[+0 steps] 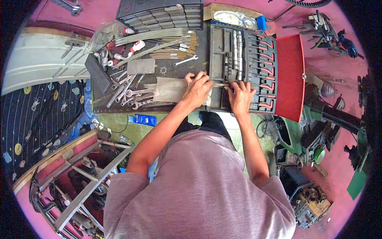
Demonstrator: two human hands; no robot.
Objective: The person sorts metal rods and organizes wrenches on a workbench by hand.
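My left hand point(197, 91) has its fingers curled over the right end of a pale, worn packet point(169, 89) on the workbench. Thin metal rods point(219, 85) stick out of the packet toward my right hand, and more thin rod ends show at its left side. My right hand point(240, 96) has bent fingers at the rods' right ends, over the edge of an open tool case point(217, 63). The fingertips partly hide the grip. Several combination wrenches point(133, 93) lie left of the packet. Another wrench point(186, 60) lies behind my left hand.
Red-and-black tools point(262, 69) and sockets point(237, 51) fill the case, its red lid point(290, 75) folded right. Bundles of long rods point(155, 38) and a drawer cabinet point(161, 18) are at the back. A metal rack point(85, 181) stands lower left.
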